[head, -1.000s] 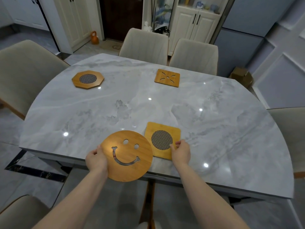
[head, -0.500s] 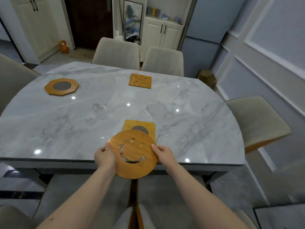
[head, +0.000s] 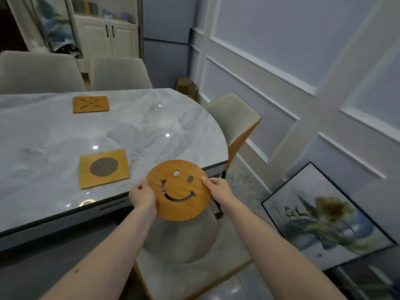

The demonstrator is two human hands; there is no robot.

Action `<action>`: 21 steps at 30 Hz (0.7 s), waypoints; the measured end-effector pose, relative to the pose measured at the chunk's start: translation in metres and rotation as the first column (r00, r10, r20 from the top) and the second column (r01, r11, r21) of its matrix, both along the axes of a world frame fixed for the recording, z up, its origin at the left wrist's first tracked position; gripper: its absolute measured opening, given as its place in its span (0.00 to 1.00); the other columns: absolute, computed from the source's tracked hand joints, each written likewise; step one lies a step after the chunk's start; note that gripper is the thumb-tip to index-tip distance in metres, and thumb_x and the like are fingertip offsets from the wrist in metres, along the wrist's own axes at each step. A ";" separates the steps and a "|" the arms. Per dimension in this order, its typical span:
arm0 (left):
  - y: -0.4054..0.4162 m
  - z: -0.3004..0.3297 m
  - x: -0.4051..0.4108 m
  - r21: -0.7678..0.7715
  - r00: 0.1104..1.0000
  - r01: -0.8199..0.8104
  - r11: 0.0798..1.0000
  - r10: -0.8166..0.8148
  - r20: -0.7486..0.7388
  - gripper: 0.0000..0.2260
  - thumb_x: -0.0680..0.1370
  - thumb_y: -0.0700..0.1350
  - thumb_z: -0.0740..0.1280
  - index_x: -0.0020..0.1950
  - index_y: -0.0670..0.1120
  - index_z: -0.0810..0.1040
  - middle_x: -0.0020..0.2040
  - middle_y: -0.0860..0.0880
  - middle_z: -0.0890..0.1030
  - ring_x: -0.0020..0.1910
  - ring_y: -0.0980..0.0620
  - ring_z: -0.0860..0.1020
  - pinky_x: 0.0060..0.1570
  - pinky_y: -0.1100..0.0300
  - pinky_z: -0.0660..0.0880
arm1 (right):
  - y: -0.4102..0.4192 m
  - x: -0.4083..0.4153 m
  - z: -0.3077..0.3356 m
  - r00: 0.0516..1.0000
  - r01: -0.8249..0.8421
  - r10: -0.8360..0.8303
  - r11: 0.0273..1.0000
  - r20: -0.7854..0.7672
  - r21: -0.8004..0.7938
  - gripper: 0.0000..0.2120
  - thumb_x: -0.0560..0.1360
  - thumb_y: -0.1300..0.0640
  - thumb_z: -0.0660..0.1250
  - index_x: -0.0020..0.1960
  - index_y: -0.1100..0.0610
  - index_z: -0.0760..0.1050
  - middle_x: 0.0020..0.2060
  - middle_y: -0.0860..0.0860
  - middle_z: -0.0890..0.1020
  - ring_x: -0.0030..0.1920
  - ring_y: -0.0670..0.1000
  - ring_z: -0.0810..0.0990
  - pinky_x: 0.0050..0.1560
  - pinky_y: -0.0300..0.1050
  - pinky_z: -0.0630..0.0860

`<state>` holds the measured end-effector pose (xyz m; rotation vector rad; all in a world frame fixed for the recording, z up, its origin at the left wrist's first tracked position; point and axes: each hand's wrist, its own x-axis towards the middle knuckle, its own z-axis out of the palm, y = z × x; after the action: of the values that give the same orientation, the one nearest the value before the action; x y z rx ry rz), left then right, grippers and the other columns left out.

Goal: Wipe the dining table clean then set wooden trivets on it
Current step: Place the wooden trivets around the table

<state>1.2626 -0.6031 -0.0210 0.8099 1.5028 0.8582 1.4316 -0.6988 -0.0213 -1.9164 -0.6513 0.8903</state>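
Now, step: setting trivets, wiping judged done.
Hands: left hand and right hand both grasping smiley trivet by opposite edges.
Trivet place: held over dining table near corner, right of mesh square trivet.
Next: carrying to bare tabletop, laying flat, apart from slotted trivet.

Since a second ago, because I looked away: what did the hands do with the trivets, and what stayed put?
The right hand let go of the square mesh trivet and took the right edge of the round smiley trivet. Both hands, the left hand gripping as before, carried it rightward toward the table's corner. The mesh trivet and the far square trivet stayed lying on the table.
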 end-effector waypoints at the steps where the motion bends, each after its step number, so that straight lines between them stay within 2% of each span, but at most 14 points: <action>1: -0.015 0.007 0.018 0.002 0.999 0.032 0.999 -0.032 -0.007 0.17 0.82 0.49 0.58 0.38 0.41 0.73 0.38 0.44 0.74 0.40 0.45 0.73 0.44 0.54 0.69 | -0.019 0.015 0.003 0.999 0.041 -0.041 0.999 -0.004 0.009 0.20 0.79 0.50 0.63 0.46 0.69 0.79 0.35 0.56 0.78 0.37 0.52 0.77 0.37 0.43 0.72; 3: -0.035 0.016 0.043 0.006 0.997 0.074 0.997 -0.074 -0.013 0.19 0.82 0.49 0.58 0.34 0.42 0.71 0.34 0.43 0.72 0.37 0.45 0.71 0.44 0.50 0.71 | -0.044 0.036 0.009 0.995 0.094 -0.093 0.995 -0.018 0.019 0.24 0.79 0.48 0.64 0.48 0.73 0.76 0.37 0.58 0.74 0.39 0.55 0.74 0.40 0.48 0.69; 4: -0.049 0.019 0.065 0.007 0.994 0.105 0.994 -0.105 -0.011 0.18 0.82 0.49 0.58 0.37 0.39 0.75 0.37 0.40 0.76 0.40 0.42 0.74 0.47 0.47 0.73 | -0.063 0.054 0.013 0.991 0.134 -0.133 0.991 -0.022 0.023 0.25 0.78 0.47 0.64 0.47 0.72 0.76 0.37 0.58 0.73 0.39 0.55 0.73 0.40 0.48 0.69; 5: -0.059 0.023 0.080 0.004 0.993 0.117 0.993 -0.117 -0.002 0.18 0.82 0.48 0.58 0.45 0.35 0.78 0.45 0.36 0.79 0.46 0.37 0.77 0.53 0.45 0.74 | -0.075 0.067 0.015 0.988 0.151 -0.150 0.988 -0.027 0.032 0.26 0.78 0.46 0.64 0.47 0.73 0.75 0.37 0.57 0.72 0.39 0.55 0.73 0.41 0.48 0.69; 6: -0.070 0.027 0.097 0.013 0.992 0.129 0.992 -0.129 0.005 0.19 0.82 0.49 0.58 0.53 0.33 0.78 0.52 0.34 0.79 0.53 0.36 0.77 0.56 0.45 0.73 | -0.088 0.081 0.017 0.986 0.164 -0.163 0.986 -0.026 0.036 0.25 0.78 0.47 0.64 0.46 0.72 0.75 0.37 0.58 0.73 0.39 0.55 0.73 0.41 0.49 0.70; 7: -0.085 0.030 0.121 0.021 0.988 0.156 0.987 -0.157 0.014 0.20 0.82 0.49 0.58 0.56 0.32 0.77 0.55 0.34 0.79 0.55 0.36 0.77 0.57 0.46 0.73 | -0.107 0.100 0.022 0.981 0.192 -0.191 0.980 -0.020 0.048 0.23 0.78 0.47 0.64 0.44 0.70 0.76 0.37 0.58 0.73 0.39 0.55 0.74 0.41 0.49 0.71; 10: -0.122 0.034 0.184 0.040 0.971 0.239 0.970 -0.240 0.012 0.18 0.82 0.50 0.58 0.55 0.37 0.79 0.52 0.40 0.80 0.52 0.42 0.78 0.53 0.52 0.73 | -0.153 0.154 0.028 0.963 0.268 -0.268 0.962 -0.010 0.053 0.22 0.79 0.49 0.63 0.45 0.71 0.76 0.36 0.58 0.76 0.38 0.54 0.76 0.40 0.47 0.73; 13: -0.169 0.033 0.257 0.039 0.960 0.279 0.960 -0.280 0.023 0.17 0.81 0.51 0.59 0.55 0.39 0.79 0.54 0.41 0.80 0.53 0.43 0.77 0.56 0.50 0.73 | -0.205 0.220 0.030 0.947 0.319 -0.320 0.947 0.014 0.041 0.18 0.80 0.51 0.62 0.46 0.67 0.79 0.35 0.56 0.77 0.34 0.51 0.76 0.35 0.45 0.75; 15: -0.189 0.030 0.290 0.033 0.952 0.305 0.952 -0.306 0.013 0.16 0.81 0.52 0.59 0.49 0.41 0.79 0.55 0.43 0.80 0.56 0.43 0.77 0.58 0.50 0.73 | -0.229 0.249 0.031 0.938 0.345 -0.346 0.938 0.017 0.037 0.20 0.80 0.52 0.62 0.49 0.71 0.78 0.36 0.59 0.78 0.34 0.52 0.77 0.31 0.41 0.75; 17: -0.213 0.027 0.323 0.007 0.943 0.332 0.943 -0.332 0.019 0.15 0.82 0.52 0.59 0.45 0.42 0.76 0.51 0.45 0.78 0.53 0.45 0.76 0.54 0.53 0.72 | -0.255 0.278 0.031 0.923 0.383 -0.384 0.923 0.007 0.040 0.20 0.80 0.53 0.62 0.53 0.71 0.78 0.40 0.61 0.81 0.39 0.54 0.81 0.36 0.43 0.78; 19: -0.231 0.028 0.354 -0.010 0.943 0.332 0.943 -0.331 0.037 0.14 0.82 0.50 0.58 0.50 0.40 0.76 0.48 0.44 0.76 0.50 0.45 0.75 0.50 0.54 0.69 | -0.272 0.306 0.034 0.923 0.384 -0.385 0.922 0.002 0.037 0.20 0.80 0.52 0.62 0.53 0.71 0.78 0.41 0.61 0.82 0.41 0.57 0.81 0.42 0.49 0.80; 21: -0.241 0.028 0.382 -0.006 0.940 0.342 0.940 -0.341 0.025 0.16 0.82 0.49 0.58 0.55 0.37 0.77 0.50 0.43 0.78 0.52 0.43 0.76 0.50 0.54 0.69 | -0.281 0.332 0.035 0.925 0.377 -0.378 0.925 0.029 0.040 0.23 0.80 0.51 0.62 0.54 0.74 0.76 0.45 0.68 0.81 0.43 0.62 0.81 0.50 0.58 0.78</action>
<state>1.6444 -0.8439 0.0073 1.0142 1.2935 0.5969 1.7638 -0.9803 0.0140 -1.9428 -0.2953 0.5962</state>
